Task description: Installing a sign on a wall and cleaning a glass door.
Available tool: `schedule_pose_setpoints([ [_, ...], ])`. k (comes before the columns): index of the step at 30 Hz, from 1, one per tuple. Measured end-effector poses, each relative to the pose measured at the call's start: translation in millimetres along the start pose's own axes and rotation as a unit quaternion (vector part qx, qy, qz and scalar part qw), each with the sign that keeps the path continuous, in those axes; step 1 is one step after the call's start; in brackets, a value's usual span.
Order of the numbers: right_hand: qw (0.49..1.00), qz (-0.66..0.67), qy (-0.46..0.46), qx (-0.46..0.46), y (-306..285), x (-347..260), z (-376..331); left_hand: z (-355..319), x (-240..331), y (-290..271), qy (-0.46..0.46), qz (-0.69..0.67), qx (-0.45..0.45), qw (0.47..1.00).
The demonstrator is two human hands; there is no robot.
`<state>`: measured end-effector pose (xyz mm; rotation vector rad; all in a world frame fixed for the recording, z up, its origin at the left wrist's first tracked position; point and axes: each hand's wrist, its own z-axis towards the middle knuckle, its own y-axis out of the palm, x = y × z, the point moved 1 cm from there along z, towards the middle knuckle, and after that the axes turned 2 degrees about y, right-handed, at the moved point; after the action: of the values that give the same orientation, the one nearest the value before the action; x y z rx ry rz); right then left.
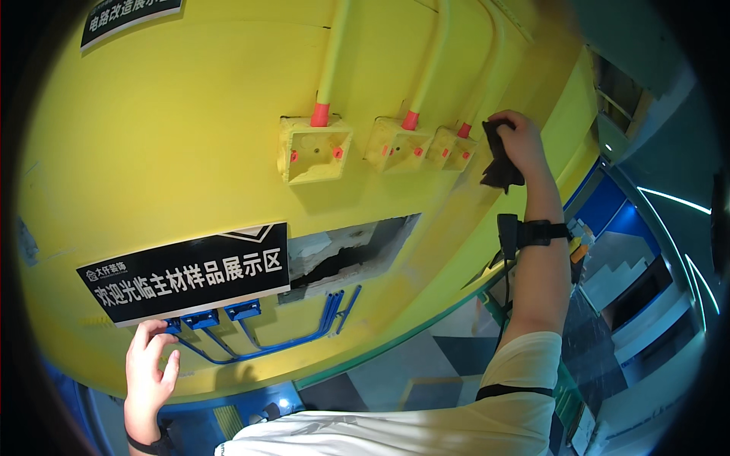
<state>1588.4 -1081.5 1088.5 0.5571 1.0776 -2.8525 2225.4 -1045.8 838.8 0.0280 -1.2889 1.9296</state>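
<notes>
My right hand (pixel 523 143) is closed on a dark cloth (pixel 502 169), which hangs beside the yellow wall (pixel 198 137), right of a row of yellow electrical boxes (pixel 315 156). At the lower left my left hand (pixel 150 372) is raised with its fingers bent and apart. Its fingertips are at the bottom edge of a black sign panel (pixel 186 277), by the leftmost blue electrical box (pixel 173 325). I cannot make out whether they touch the box or the panel. No held object shows in that hand.
Yellow conduits (pixel 334 53) with red connectors run down to the yellow boxes. A ragged opening (pixel 350 254) breaks the wall beside the panel. Blue conduits (pixel 304 338) run below it. A tiled floor (pixel 380 384) and a blue-lit room lie beyond the wall's curved edge.
</notes>
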Motion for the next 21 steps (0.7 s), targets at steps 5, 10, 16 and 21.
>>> schedule_pose_setpoints([
  [5,0.984,-0.062,-0.163,0.047,46,-18,-12,4,2,6,0.016,0.006,0.004,1.0],
  [10,0.961,-0.252,-0.106,-0.029,79,-43,-16,5,16,10,0.013,0.01,-0.01,1.0],
  [16,0.936,-0.32,-0.092,-0.117,72,-49,2,-4,15,12,-0.021,0.002,-0.013,1.0],
  [21,0.939,-0.299,-0.09,-0.146,56,-54,12,-9,10,8,-0.012,0.029,-0.001,1.0],
])
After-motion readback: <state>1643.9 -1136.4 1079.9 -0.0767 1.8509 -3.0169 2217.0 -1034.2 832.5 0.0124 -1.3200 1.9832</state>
